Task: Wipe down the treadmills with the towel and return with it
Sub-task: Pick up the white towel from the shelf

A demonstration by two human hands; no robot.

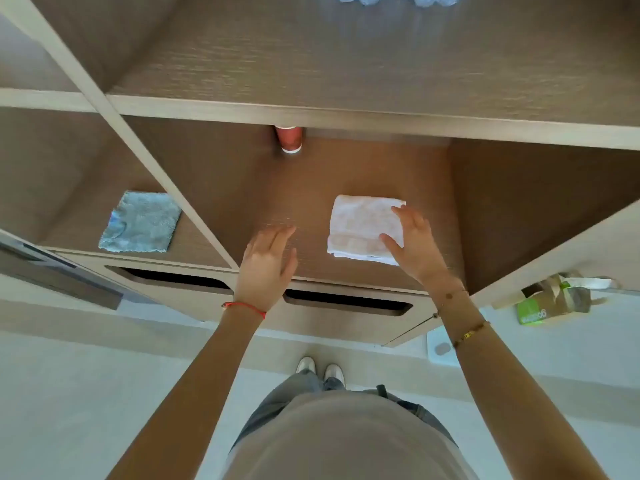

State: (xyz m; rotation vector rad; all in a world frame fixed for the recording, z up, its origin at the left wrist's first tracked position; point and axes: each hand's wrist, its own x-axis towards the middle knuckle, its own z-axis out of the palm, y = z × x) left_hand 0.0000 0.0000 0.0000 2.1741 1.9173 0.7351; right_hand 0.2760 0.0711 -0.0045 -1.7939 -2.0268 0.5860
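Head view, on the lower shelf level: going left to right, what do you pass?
Grey cloth in the left compartment → red paper cup far back → left hand → folded white towel, with the right hand spread open at its right edge → green and brown package outside the shelf.

The shelf (pixel 311 209) is matt brown wood-grain. The white towel (pixel 360 226) is soft cloth. At left, the grey cloth (pixel 140 223) looks fluffy.

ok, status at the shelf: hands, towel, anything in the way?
Right hand open, resting on white towel, no grip closed. Left hand open, empty, beside it. Red cup far back; not in the way.
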